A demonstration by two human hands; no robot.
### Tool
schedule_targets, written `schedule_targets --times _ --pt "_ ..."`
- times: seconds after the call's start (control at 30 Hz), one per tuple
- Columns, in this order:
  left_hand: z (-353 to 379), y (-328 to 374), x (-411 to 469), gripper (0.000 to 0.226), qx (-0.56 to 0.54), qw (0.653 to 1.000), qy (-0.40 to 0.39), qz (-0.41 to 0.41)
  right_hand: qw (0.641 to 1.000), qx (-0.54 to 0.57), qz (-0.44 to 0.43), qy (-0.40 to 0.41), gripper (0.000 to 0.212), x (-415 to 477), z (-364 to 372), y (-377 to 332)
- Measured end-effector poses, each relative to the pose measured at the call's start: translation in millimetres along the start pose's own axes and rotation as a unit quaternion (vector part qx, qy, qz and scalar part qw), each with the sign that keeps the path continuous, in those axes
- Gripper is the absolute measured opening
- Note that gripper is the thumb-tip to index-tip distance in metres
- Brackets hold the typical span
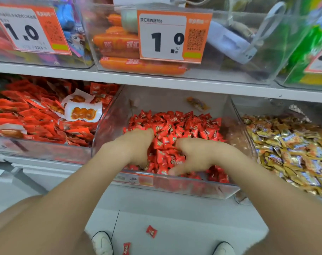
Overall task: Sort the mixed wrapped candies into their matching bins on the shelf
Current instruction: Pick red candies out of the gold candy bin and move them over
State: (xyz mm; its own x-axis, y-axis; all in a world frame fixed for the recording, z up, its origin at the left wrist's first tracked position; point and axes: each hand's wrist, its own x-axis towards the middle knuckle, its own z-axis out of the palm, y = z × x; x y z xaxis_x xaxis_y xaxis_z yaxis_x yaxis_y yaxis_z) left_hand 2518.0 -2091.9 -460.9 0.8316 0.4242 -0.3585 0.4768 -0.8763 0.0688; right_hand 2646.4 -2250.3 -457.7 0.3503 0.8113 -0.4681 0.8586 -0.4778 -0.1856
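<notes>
Seen from the head: left hand [136, 148] down in the red candies [175, 124] of the middle bin [193, 186], fingertips buried, grip untellable; right hand [198, 156] beside it, thumb and forefinger spread; odd orange candy [198, 103] at the bin's back, beyond both, nearer the right.

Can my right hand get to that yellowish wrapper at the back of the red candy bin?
Probably yes. The right hand is in the open bin, and the yellowish wrapper lies uncovered behind the red candies, straight ahead. Only the shelf overhead might cramp the reach.
</notes>
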Motion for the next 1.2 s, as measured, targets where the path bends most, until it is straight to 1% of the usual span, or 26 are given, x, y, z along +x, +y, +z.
schedule_targets --times 0.07,0.1,0.13,0.17,0.2,0.23,0.27,0.3,0.37,0.4,0.43,0.47,0.5,0.53,0.6,0.67,0.73,0.77,0.83,0.9,0.97,1.0,1.03,1.07,1.13,1.2 --pt "-1 -2 -3 0.051 0.037 0.992 0.116 -0.012 0.984 0.133 -0.042 0.108 0.061 -5 -11 -1" --pt "-2 -3 -5 0.047 0.049 0.985 0.163 -0.022 0.971 0.188 -0.051 0.141 0.053 -8 -18 2" --pt "-2 -3 -6 0.043 0.052 0.978 0.203 -0.025 0.96 0.221 -0.052 0.164 0.04 -11 -26 4" --pt "-2 -2 -6 0.038 0.036 0.969 0.243 -0.01 0.956 0.225 -0.045 0.182 0.024 -13 -30 8" --pt "-4 1 -6 0.032 -0.001 0.959 0.281 0.023 0.956 0.213 -0.03 0.201 0.014 -16 -32 13" --pt "-4 4 -4 0.028 -0.057 0.949 0.301 0.076 0.959 0.18 -0.014 0.219 0.013 -18 -31 19" --pt "-5 8 -1 0.027 -0.12 0.94 0.289 0.136 0.962 0.146 0.001 0.229 0.016 -20 -29 25" --pt "-5 13 1 0.027 -0.161 0.935 0.248 0.194 0.967 0.114 0.011 0.226 0.018 -22 -26 29" --pt "2 26 5 0.022 -0.15 0.941 0.12 0.28 0.977 0.07 0.008 0.203 0.028 -26 -21 35" --pt "7 32 9 0.03 -0.111 0.948 0.057 0.293 0.979 0.057 0.001 0.195 0.035 -25 -18 38" --pt "12 34 13 0.04 -0.06 0.958 0.015 0.28 0.98 0.035 0.001 0.194 0.045 -24 -14 41" --pt "16 35 15 0.046 -0.009 0.969 -0.001 0.249 0.981 0.003 0.009 0.194 0.055 -21 -8 44" --pt "17 34 16 0.048 0.031 0.976 0.004 0.216 0.982 -0.03 0.021 0.184 0.062 -17 -2 45" --pt "14 33 14 0.047 0.061 0.981 0.02 0.185 0.985 -0.052 0.027 0.161 0.064 -14 5 44" --pt "6 26 13 0.043 0.113 0.985 0.05 0.117 0.993 -0.064 0.022 0.098 0.056 -11 18 34" --pt "2 19 13 0.043 0.155 0.986 0.039 0.053 0.997 -0.052 -0.015 0.049 0.05 -17 22 25" --pt "5 16 13 0.047 0.182 0.982 0.036 0.025 0.998 -0.017 -0.058 0.032 0.055 -27 20 21" --pt "5 17 13 0.047 0.192 0.979 0.056 0.035 0.997 0.002 -0.064 0.037 0.058 -34 17 21" --pt "4 22 15 0.039 0.164 0.974 0.119 0.103 0.992 0.031 -0.063 0.1 0.058 -46 10 25" --pt "3 27 23 0.029 0.038 0.966 0.163 0.196 0.972 0.085 -0.059 0.211 0.047 -60 1 32" --pt "8 36 33 0.033 -0.063 0.951 0.17 0.252 0.941 0.123 -0.075 0.307 0.034 -71 -6 36" --pt "10 42 38 0.044 -0.079 0.951 0.152 0.259 0.933 0.111 -0.077 0.334 0.029 -75 -9 38" --pt "14 47 42 0.058 -0.085 0.957 0.111 0.254 0.933 0.095 -0.07 0.34 0.025 -78 -9 40" --pt "17 53 43 0.067 -0.077 0.969 0.049 0.231 0.938 0.074 -0.058 0.334 0.026 -78 -9 43" --pt "20 64 43 0.066 -0.019 0.98 -0.056 0.189 0.948 0.033 -0.036 0.313 0.04 -78 -6 51" --pt "13 71 36 0.051 0.026 0.978 -0.078 0.19 0.95 0.033 -0.03 0.308 0.037 -74 -6 59"
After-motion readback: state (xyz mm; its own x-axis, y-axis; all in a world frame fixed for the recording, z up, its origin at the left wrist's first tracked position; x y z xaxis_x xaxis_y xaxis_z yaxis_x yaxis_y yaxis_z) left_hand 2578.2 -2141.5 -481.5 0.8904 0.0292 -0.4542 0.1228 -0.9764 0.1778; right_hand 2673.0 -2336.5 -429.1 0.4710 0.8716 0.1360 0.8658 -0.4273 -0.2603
